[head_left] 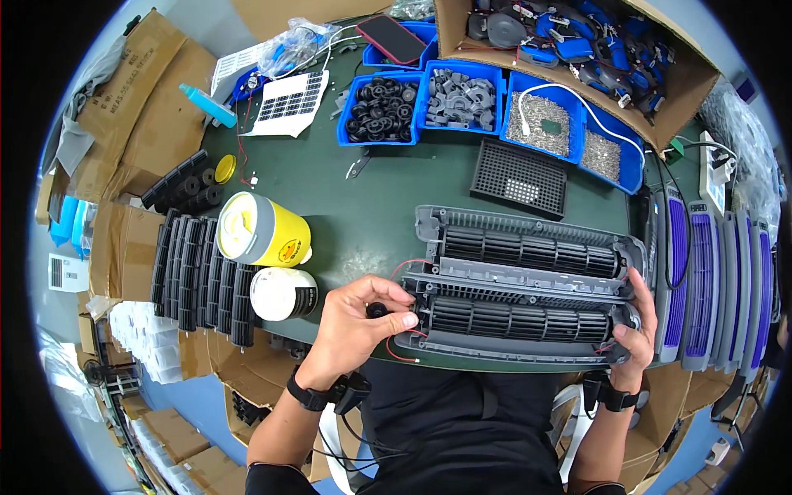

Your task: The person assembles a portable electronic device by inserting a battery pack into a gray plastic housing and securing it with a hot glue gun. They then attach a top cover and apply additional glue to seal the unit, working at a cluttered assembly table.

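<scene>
Two grey plastic fan housings lie side by side in front of me, each with a long black ribbed fan roller inside. My left hand (351, 322) is curled at the left end of the near housing (495, 345), beside its roller (520, 319). A small black round part (377, 310) shows between its thumb and fingers; the fingertips are partly hidden at the housing's end. Thin red wires run there. My right hand (637, 334) grips the near housing's right end, thumb on top, with a finger reaching toward the far housing (528, 268).
Blue bins hold black wheels (381, 110), grey clips (462, 99) and small metal pieces (540, 124). A black grid tray (520, 177) lies before them. At left stand a yellow tub (285, 235), a white tub (283, 294) and several rollers (198, 272); purple-grey panels (701, 280) line the right.
</scene>
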A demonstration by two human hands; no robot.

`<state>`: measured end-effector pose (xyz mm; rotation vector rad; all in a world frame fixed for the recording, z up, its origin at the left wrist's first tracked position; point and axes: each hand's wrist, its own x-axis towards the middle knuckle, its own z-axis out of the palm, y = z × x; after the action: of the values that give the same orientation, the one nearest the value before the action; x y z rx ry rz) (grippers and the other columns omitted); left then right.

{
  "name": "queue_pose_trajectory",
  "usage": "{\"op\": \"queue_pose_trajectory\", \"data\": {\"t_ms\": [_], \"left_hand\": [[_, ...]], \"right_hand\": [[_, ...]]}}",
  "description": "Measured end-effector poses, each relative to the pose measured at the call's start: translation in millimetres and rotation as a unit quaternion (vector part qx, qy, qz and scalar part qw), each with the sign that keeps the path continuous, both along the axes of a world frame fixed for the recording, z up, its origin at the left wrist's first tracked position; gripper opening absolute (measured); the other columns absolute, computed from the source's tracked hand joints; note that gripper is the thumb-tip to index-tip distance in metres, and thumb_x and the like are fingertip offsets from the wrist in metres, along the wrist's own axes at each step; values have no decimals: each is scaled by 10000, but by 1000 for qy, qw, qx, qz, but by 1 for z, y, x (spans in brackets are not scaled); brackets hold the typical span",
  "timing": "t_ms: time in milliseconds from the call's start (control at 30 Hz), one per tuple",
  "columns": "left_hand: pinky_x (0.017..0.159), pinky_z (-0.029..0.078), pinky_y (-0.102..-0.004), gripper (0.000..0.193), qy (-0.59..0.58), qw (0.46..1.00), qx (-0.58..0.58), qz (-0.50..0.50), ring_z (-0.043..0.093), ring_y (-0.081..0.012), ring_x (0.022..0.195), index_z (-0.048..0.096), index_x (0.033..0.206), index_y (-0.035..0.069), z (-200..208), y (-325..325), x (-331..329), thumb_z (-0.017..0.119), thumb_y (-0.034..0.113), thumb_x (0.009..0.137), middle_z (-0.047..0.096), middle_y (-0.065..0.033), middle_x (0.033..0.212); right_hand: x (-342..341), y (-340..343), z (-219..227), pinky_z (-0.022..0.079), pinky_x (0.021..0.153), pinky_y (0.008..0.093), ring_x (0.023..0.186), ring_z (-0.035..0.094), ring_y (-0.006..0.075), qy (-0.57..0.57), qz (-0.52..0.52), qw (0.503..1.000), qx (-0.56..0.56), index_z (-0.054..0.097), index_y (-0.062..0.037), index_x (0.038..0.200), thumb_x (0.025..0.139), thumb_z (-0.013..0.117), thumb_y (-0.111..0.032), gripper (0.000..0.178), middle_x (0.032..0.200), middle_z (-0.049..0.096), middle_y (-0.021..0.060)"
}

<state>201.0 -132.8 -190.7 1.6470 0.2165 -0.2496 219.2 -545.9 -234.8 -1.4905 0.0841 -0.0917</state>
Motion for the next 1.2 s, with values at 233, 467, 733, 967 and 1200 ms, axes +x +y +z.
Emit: {"op": "queue_pose_trajectory", "data": {"t_ms": [233,467,733,967,1200], "left_hand": [[934,587,-320,273,-14,1000,-28,3,709,-148,996,716,1042,6,-3,0,-3,864,-73,827,755,-112,1094],[837,592,-287,192,56,996,-51,42,715,-130,936,739,1129,-26,4,1,-2,789,30,952,767,-96,1054],[751,555,-236,191,54,998,33,1,668,-69,832,764,1127,-47,6,-6,-2,767,78,983,757,-45,937],[734,548,-235,208,45,997,60,-14,665,-51,817,775,1129,-28,17,-3,-2,804,49,938,756,-33,900],[709,534,-231,172,7,999,48,15,644,-44,737,787,1094,-22,6,-8,-4,803,42,935,743,-11,822]], "right_hand": [[1,4,4,358,1213,402,1365,563,311,-1,-5,1000,15,561,63,1499,628,726,-303,959,1470,586,198],[0,2,1,426,1169,403,1303,607,317,-20,-12,1000,4,471,89,1546,661,703,-257,978,1444,595,234],[0,7,9,426,1156,392,1274,614,305,3,-9,1000,23,525,86,1511,631,702,-285,972,1395,621,218],[0,5,6,432,1155,398,1268,621,311,2,-9,1000,15,511,93,1518,651,711,-296,972,1378,633,225],[-1,-3,0,454,1158,419,1293,625,334,-11,21,999,33,429,84,1572,696,681,-213,958,1438,599,253]]}}
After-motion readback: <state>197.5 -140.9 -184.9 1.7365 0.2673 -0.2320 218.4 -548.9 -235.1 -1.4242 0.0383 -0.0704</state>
